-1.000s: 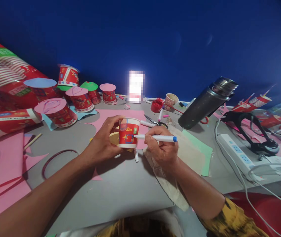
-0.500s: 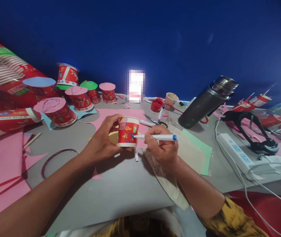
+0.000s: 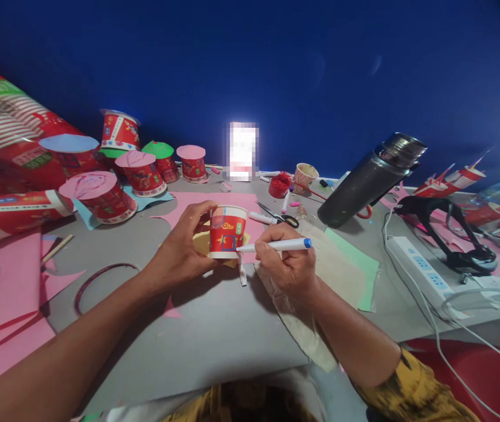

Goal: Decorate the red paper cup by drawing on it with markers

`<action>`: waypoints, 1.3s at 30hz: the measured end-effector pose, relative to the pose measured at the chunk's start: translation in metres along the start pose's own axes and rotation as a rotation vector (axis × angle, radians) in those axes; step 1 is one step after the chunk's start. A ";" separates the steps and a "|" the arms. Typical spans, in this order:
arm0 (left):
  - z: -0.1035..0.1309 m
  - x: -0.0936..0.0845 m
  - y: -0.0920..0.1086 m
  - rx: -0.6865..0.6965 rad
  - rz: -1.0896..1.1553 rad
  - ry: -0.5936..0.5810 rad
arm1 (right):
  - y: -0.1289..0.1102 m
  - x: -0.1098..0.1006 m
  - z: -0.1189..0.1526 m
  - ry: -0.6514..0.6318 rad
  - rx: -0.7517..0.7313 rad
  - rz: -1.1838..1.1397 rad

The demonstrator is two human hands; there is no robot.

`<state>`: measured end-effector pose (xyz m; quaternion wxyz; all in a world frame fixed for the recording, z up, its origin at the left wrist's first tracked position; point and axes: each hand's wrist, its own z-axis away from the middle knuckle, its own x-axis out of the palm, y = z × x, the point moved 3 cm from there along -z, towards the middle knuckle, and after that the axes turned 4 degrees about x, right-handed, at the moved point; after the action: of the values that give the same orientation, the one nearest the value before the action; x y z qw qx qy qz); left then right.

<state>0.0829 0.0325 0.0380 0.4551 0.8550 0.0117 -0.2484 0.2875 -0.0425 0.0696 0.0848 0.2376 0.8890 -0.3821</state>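
Note:
A red paper cup [image 3: 227, 227] with a white rim and a blue square drawn on its side stands upright in my left hand [image 3: 189, 243], thumb below and fingers on its left side. My right hand [image 3: 288, 258] pinches a white marker [image 3: 282, 245] with a blue end. The marker's tip meets the cup near its lower right edge, beside the blue square. Behind the cup lies a piece of yellow paper [image 3: 201, 239], partly hidden. A white marker cap [image 3: 243, 272] or short pen lies just below the cup.
Several red cups with paper tops, such as one with a pink top [image 3: 89, 187], stand at left. Scissors [image 3: 287, 220], a cloth [image 3: 333, 264] and a dark flask [image 3: 359, 187] are to the right. A power strip [image 3: 423, 272] with cables lies farther right.
The marker's tip has moved slightly down along the cup, toward its bottom edge. My left hand keeps its hold on the cup, almost unmoved.

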 end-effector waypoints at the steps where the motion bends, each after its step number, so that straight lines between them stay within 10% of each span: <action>1: 0.000 0.000 0.000 -0.002 -0.001 -0.004 | 0.000 0.000 0.000 0.001 -0.001 -0.002; 39: -0.003 -0.001 0.004 -0.010 -0.029 0.016 | -0.001 0.003 0.001 0.000 0.003 0.020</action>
<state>0.0840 0.0331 0.0429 0.4557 0.8544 0.0292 -0.2479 0.2844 -0.0423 0.0688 0.0880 0.2465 0.8860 -0.3826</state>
